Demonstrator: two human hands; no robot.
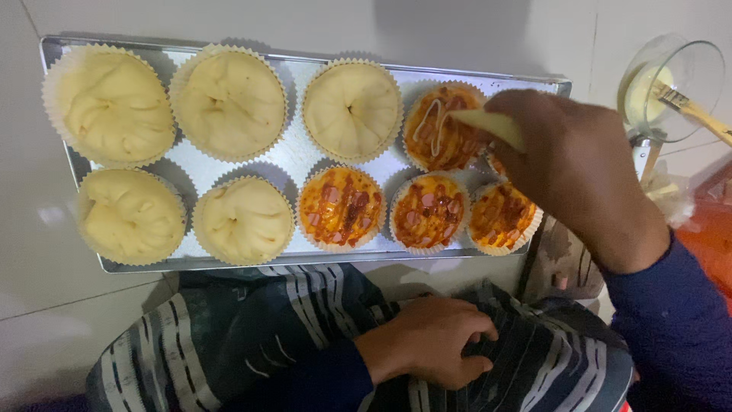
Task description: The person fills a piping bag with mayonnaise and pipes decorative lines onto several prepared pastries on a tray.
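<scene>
Head view: metal baking tray (pixel 293 156) on a pale counter (pixel 46 305), holding dough rounds in white fluted paper cups. Five plain rounds at left, e.g. (pixel 110 103); four topped with red sauce and pink bits at right. Right hand (pixel 568 164) over the tray's right end, grip clamped on a cream piping bag (pixel 492 126), tip above the upper topped round (pixel 442 126), white lines on it. Left hand (pixel 438 339) rests on striped cloth (pixel 252 336), fingers curled, holding nothing. Glass bowl (pixel 671 80) with brush (pixel 698 111) at far right.

No packages, labels, signs or screens appear anywhere in the frame, from edge to edge.
</scene>
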